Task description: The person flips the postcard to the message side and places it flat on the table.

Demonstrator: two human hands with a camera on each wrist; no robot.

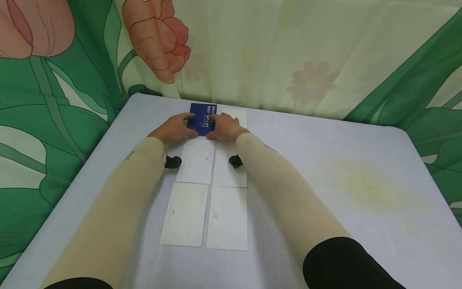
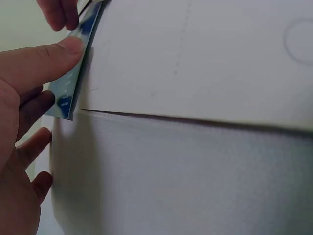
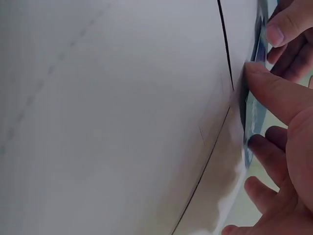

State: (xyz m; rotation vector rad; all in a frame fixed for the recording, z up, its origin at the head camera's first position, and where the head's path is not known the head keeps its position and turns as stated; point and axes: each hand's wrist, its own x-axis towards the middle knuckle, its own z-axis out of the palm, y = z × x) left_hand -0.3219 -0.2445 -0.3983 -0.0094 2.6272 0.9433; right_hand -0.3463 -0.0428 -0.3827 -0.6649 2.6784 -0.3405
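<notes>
Near the table's far edge lies a blue card (image 1: 196, 110) with white print, in line with the left column of white cards. My left hand (image 1: 176, 126) holds its left side, thumb at the near corner and fingers farther up. On the opposite side my right hand (image 1: 226, 127) grips it the same way, covering part of the print. In the left wrist view, the thumb (image 2: 44, 63) presses along the edge of the card (image 2: 62, 95). The right wrist view shows the right thumb (image 3: 274, 88) touching the card's near edge.
White cards lie in two columns: one below the blue card (image 1: 195, 160), one beside it (image 1: 230, 172), two nearer (image 1: 184, 216) (image 1: 227, 220). Another white card (image 1: 238, 114) shows behind my right hand. A floral curtain (image 1: 260, 52) hangs behind the white-covered table (image 1: 306, 200).
</notes>
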